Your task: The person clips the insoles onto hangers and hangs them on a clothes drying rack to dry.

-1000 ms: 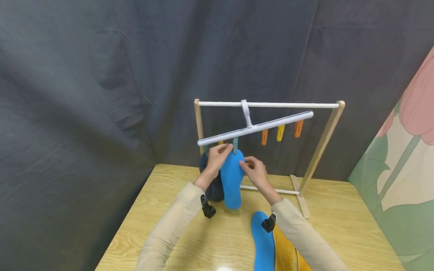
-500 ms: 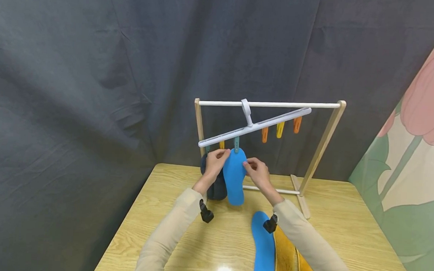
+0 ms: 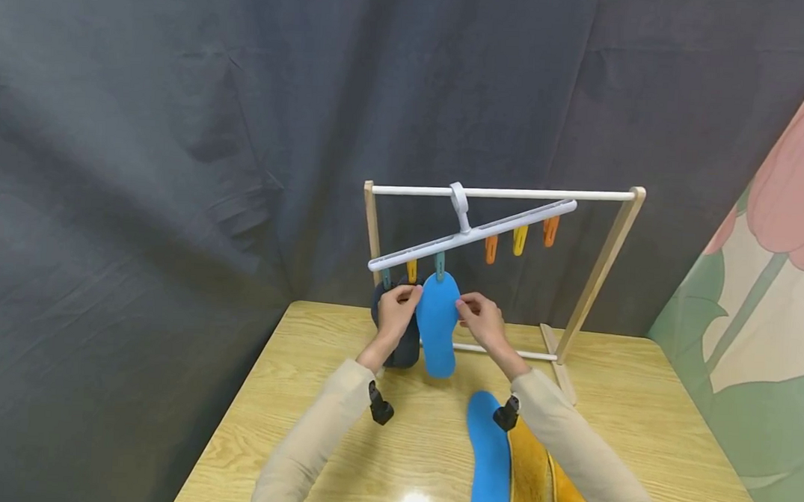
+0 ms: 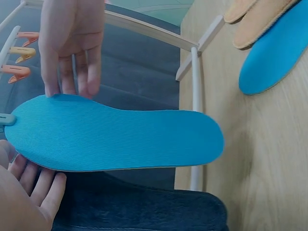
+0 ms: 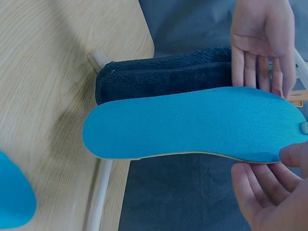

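Note:
A blue insole (image 3: pixel 437 324) hangs toe-end up from a teal clip (image 3: pixel 439 266) on the white hanger (image 3: pixel 484 230). My left hand (image 3: pixel 396 308) is at its left edge, and in the right wrist view the fingers lie fairly straight with their tips at the rim. Along the opposite edge is my right hand (image 3: pixel 483 320), its thumb and loosely extended fingers touching the rim in the right wrist view. Dark fuzzy insoles (image 5: pixel 163 79) hang just behind the left hand, partly hidden by it; their teal clip (image 3: pixel 386 278) and yellow clip (image 3: pixel 411 271) show above.
The hanger tilts down to the left on a wooden stand (image 3: pixel 599 274) with a white top bar. Several orange and yellow clips (image 3: pixel 520 241) hang at its right. Another blue insole (image 3: pixel 489 457) and brownish-yellow fuzzy insoles (image 3: pixel 530 474) lie on the wooden table (image 3: pixel 252 432).
My left hand has moved down from beside the teal clip along the insole's left edge. The right hand has shifted slightly right. The hanging insole has risen a little and moved slightly right.

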Available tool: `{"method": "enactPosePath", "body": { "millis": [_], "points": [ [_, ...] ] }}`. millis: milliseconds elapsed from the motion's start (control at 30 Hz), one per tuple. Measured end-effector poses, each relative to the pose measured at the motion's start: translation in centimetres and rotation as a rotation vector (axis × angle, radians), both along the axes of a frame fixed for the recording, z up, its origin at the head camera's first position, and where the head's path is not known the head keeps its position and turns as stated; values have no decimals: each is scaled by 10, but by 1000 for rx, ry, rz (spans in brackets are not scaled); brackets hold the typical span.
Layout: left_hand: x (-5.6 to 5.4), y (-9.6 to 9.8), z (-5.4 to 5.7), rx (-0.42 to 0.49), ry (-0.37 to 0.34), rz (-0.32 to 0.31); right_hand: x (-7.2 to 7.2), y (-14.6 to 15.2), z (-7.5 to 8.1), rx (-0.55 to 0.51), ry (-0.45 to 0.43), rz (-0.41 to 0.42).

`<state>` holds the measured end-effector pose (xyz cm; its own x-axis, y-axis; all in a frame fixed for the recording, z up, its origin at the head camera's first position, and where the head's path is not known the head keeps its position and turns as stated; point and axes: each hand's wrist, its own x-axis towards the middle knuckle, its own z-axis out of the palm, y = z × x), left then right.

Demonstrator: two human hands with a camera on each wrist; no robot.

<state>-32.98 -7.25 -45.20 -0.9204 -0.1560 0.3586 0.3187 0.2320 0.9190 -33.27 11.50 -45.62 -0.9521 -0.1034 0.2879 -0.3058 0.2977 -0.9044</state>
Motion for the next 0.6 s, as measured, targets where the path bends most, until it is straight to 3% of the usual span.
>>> {"method": "enactPosePath", "body": {
  "millis": [400, 600],
  "points": [
    [9, -1, -24, 80, -39, 59, -7, 8, 2, 57, -30, 8],
    [14, -2, -37, 139, -82, 17, -8, 7, 5, 90, -35, 15]
  ]
}}
